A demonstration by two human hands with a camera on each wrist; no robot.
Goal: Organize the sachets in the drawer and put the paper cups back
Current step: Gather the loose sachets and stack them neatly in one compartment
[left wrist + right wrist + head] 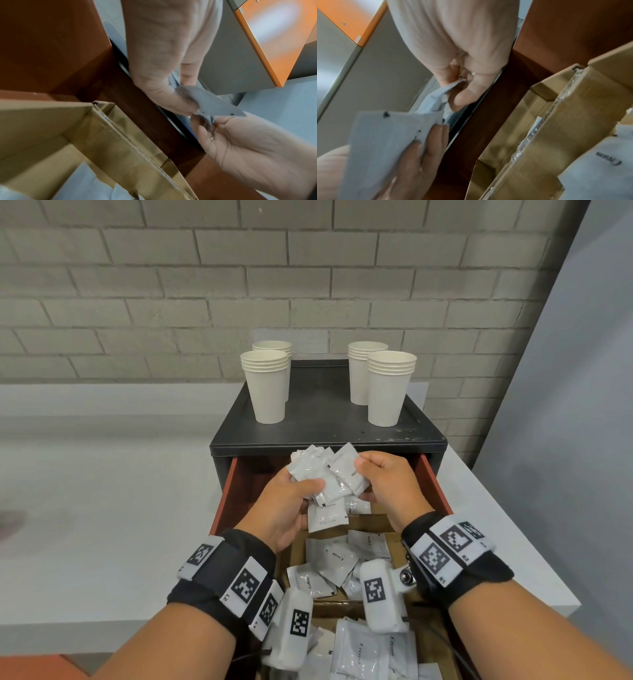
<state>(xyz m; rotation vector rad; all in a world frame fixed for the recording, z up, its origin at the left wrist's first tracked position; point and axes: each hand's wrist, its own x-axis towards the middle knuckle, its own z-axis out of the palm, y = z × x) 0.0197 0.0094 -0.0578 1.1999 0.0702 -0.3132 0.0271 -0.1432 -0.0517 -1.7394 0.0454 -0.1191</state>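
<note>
both hands are up over the open drawer, sharing one fanned bundle of sachets: the left hand pinches the lower edge of the bundle between thumb and curled fingers, and the right hand grips the upper right side, fingers curled round the packets. more loose sachets lie jumbled in the cardboard divider inside the drawer, below the wrists. four stacks of paper cups stand on the black cabinet top, well apart from the hands and untouched. judging by this, the sorting step is mid-way, the bundle being squared up. next it seems to call for laying the bundle flat in one compartment without letting packets slip, then gathering the rest; the cups come later.
</note>
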